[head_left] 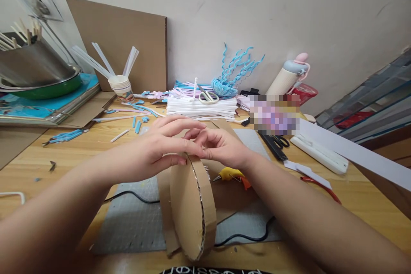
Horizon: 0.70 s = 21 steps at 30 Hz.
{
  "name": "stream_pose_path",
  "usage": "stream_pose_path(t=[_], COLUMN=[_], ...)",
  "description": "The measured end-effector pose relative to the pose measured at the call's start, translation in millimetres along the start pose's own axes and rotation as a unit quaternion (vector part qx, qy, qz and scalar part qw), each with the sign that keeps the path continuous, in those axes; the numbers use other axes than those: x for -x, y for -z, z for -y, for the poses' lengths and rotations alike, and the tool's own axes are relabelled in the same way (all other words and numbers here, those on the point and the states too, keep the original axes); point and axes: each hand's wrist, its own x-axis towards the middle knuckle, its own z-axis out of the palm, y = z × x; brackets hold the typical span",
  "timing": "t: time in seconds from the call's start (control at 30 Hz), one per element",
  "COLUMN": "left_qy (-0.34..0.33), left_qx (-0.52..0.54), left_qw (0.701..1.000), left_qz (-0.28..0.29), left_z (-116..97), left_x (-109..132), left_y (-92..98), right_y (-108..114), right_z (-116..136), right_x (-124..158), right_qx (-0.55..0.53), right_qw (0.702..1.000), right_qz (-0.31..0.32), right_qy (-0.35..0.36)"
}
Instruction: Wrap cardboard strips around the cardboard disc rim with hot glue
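A round cardboard piece [186, 205], a disc with a strip of cardboard bent around its edge, stands upright before me. My left hand [165, 143] holds its top, with the thumb against the flat face and the fingers reaching over the rim. At the same top edge, my right hand [226, 147] grips the strip with thumb and bent fingers; part of that grip is hidden. Just right of the disc, a yellow glue gun [229, 174] lies on cardboard. Beneath everything is a grey cutting mat [131, 222], crossed by a black cord [247, 236].
White pipe cleaners [202, 108] lie in a bundle at the back, with scissors [208, 95] on top. Paper cups [121, 87] hold translucent sticks. A bottle [284, 79] stands back right, near a white glue-gun-like bar [319, 154]. Cardboard [128, 43] leans on the wall.
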Motion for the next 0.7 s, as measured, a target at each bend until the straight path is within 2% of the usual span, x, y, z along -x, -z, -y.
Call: stream_pose_path(t=[0.13,0.2,0.27,0.37,0.47,0.6,0.7], left_qy=[0.028,0.068,0.125,0.186,0.209,0.253,0.278], left_qx=[0.002,0.040,0.098,0.155,0.173,0.209,0.219], left_qw=[1.000,0.997,0.987,0.966,0.949,0.894,0.843], left_qz=[0.009,0.012,-0.013,-0.087,-0.161,-0.306,-0.405], left_z=[-3,-2,-1,-5,-18,-42,-53], left_x=[3,9,18,33,41,38,34], left_y=[4.8,4.5,0.2,-12.7,-28.1,-45.6,-58.6], right_y=[-10,-15,-19,-28,-39,-54,-58], right_z=[-1,-2,-1,5,11,9,3], right_x=[6,15,31,60,86,101,102], right_qx=[-0.018,-0.026,-0.039,-0.058,-0.057,-0.054,-0.036], right_qw=[0.996,0.989,0.977,0.961,0.957,0.962,0.962], right_qz=[-0.068,-0.128,-0.186,-0.235,-0.234,-0.212,-0.239], right_qy=[-0.048,-0.073,-0.099,-0.137,-0.161,-0.164,-0.130])
